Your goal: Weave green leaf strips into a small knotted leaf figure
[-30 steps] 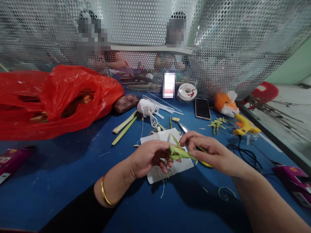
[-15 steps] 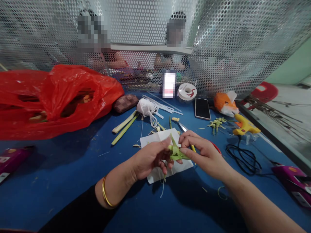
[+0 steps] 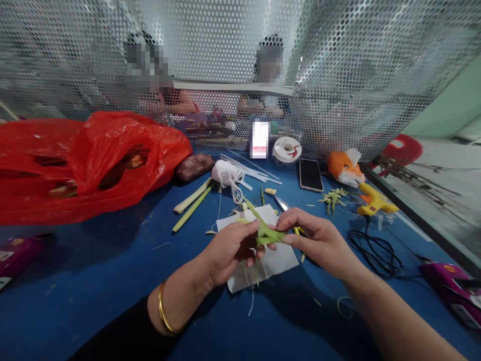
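A folded green leaf strip [image 3: 268, 235] is between my two hands, above a white sheet of paper [image 3: 280, 260]. My left hand [image 3: 235, 245] grips it from the left, thumb on top and fingers curled beneath. At its right end, my right hand [image 3: 310, 233] pinches the leaf between thumb and fingertips. A pale thread [image 3: 251, 301] hangs below my left fingers. Scissors [image 3: 281, 202] lie partly hidden behind my right hand. Long green stalks [image 3: 193, 205] rest beyond my left hand, beside a tangle of white string [image 3: 231, 175].
A red plastic bag [image 3: 150, 160] fills the left side. At the back are a ribbon spool [image 3: 287, 150] and a phone [image 3: 311, 174]. A yellow glue gun [image 3: 378, 199] with a black cord [image 3: 376, 253] lies right. Two people sit behind the perforated screen [image 3: 225, 40].
The leaf has turned in my fingers; a long strip now points up and left. My right hand has shifted slightly along it. The whole view has tilted a little upward.
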A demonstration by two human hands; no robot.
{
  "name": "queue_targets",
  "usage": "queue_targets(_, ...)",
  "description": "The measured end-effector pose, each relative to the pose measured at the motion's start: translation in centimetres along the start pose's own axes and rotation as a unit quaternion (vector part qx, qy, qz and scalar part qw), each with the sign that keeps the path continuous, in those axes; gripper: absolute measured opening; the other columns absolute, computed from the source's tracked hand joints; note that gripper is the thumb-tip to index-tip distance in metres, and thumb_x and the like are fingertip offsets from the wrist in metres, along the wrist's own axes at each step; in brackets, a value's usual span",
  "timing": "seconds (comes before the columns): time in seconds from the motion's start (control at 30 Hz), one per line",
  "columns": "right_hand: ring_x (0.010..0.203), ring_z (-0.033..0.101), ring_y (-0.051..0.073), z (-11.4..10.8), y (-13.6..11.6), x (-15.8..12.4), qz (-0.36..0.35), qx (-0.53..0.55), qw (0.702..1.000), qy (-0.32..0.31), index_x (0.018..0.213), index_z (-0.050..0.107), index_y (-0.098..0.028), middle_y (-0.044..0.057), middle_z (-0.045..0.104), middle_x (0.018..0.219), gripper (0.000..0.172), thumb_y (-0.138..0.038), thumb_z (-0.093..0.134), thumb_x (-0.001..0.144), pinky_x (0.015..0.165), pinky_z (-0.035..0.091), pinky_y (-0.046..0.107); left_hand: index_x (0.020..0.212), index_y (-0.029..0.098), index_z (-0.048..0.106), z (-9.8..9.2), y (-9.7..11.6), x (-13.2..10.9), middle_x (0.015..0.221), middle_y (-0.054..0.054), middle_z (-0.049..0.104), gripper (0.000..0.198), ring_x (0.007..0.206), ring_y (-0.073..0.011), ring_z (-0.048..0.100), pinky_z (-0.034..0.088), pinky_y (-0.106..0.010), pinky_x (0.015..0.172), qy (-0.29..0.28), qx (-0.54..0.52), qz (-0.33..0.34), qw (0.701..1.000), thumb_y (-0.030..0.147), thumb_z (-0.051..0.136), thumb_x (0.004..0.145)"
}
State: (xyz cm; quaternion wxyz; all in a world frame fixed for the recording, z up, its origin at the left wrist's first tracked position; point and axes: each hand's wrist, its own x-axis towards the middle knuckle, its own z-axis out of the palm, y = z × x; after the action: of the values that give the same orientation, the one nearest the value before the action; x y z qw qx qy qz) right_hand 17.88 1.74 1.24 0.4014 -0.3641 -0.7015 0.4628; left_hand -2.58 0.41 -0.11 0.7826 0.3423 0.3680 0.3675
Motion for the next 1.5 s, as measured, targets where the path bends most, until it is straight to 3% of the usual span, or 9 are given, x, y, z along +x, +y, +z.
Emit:
queue_targets(0.1,0.091,0.062,0.023,-0.6,-0.1,0.1,0.006,0.031,0.999,-0.038,0.091,0.074,-0.023,0.007,0.069,0.093,0.02,-0.041,0.074,0.082,0.085,0.049,0.039,0.085,0.011,0.069,0.0,0.3,-0.1,0.07,-0.007,0.065,0.034,0.05,-0.0089,0.049,0.025,-0.02,0.039,-0.003,-0.045,-0.022,0.999,0.044,0.064,0.081)
queue_targets(0.2,0.092,0.063,0.023,-0.6,0.0,0.1,0.019,0.049,0.998,-0.021,0.089,0.077,-0.024,0.007,0.071,0.093,0.019,-0.041,0.074,0.082,0.085,0.05,0.04,0.089,0.012,0.069,0.1,0.3,-0.1,0.07,-0.007,0.066,0.033,0.049,-0.0085,0.047,0.022,-0.02,0.039,-0.009,-0.067,-0.019,0.998,0.044,0.063,0.082)
queue_targets(0.33,0.081,0.063,0.02,0.4,0.2,0.2,0.053,0.091,0.994,0.023,0.079,0.075,-0.022,0.004,0.068,0.082,0.018,-0.039,0.08,0.075,0.076,0.052,0.034,0.084,0.011,0.071,0.3,0.1,-0.2,0.069,-0.007,0.066,0.035,0.049,-0.0079,0.045,0.02,-0.022,0.04,0.001,-0.009,0.006,1.0,0.045,0.064,0.08)
queue_targets(0.5,0.067,0.057,0.015,1.5,0.3,-0.1,0.094,0.086,0.992,0.026,0.071,0.064,-0.02,0.0,0.061,0.072,0.026,-0.036,0.083,0.071,0.065,0.049,0.03,0.071,0.01,0.07,0.6,-0.3,-0.4,0.065,-0.006,0.064,0.035,0.048,-0.0074,0.045,0.021,-0.022,0.04,0.005,0.07,-0.004,0.998,0.044,0.063,0.078)
queue_targets(0.83,0.06,0.054,0.013,2.1,0.5,-0.4,0.121,0.043,0.991,0.032,0.07,0.056,-0.02,-0.003,0.055,0.066,0.029,-0.036,0.08,0.073,0.059,0.043,0.028,0.068,0.011,0.071,0.8,-0.4,-0.4,0.063,-0.005,0.063,0.04,0.047,-0.0074,0.041,0.02,-0.024,0.042,-0.012,0.116,-0.003,0.993,0.049,0.064,0.077)
queue_targets(1.0,0.062,0.059,0.015,2.1,0.6,-0.5,0.143,0.122,0.982,0.009,0.075,0.059,-0.02,-0.002,0.061,0.068,0.026,-0.038,0.077,0.077,0.062,0.045,0.029,0.067,0.012,0.069,0.6,-0.5,-0.1,0.063,-0.006,0.063,0.042,0.046,-0.0076,0.041,0.018,-0.024,0.041,0.004,0.091,-0.013,0.996,0.051,0.061,0.079)
queue_targets(1.2,0.07,0.063,0.015,1.6,0.3,-0.1,0.117,0.156,0.98,0.025,0.077,0.069,-0.02,0.0,0.066,0.075,0.015,-0.03,0.08,0.074,0.069,0.049,0.029,0.074,0.013,0.067,0.6,-0.4,0.0,0.065,-0.006,0.065,0.035,0.044,-0.0066,0.042,0.016,-0.023,0.041,0.035,0.005,-0.023,0.999,0.048,0.065,0.077)
queue_targets(1.4,0.057,0.063,0.015,2.4,0.5,-0.3,0.12,0.168,0.978,0.017,0.071,0.06,-0.019,-0.002,0.062,0.068,0.024,-0.032,0.081,0.074,0.061,0.048,0.03,0.067,0.011,0.071,0.7,-0.5,-0.5,0.056,-0.003,0.059,0.04,0.045,-0.0071,0.041,0.02,-0.023,0.042,-0.002,0.098,-0.005,0.995,0.048,0.063,0.077)
queue_targets(1.5,0.055,0.062,0.014,2.6,0.6,-0.4,0.134,0.174,0.975,0.018,0.071,0.058,-0.019,-0.003,0.06,0.064,0.029,-0.034,0.083,0.073,0.06,0.046,0.028,0.067,0.01,0.071,0.7,-0.5,-0.4,0.054,-0.002,0.056,0.042,0.045,-0.007,0.039,0.02,-0.022,0.042,0.001,0.095,-0.009,0.995,0.051,0.063,0.077)
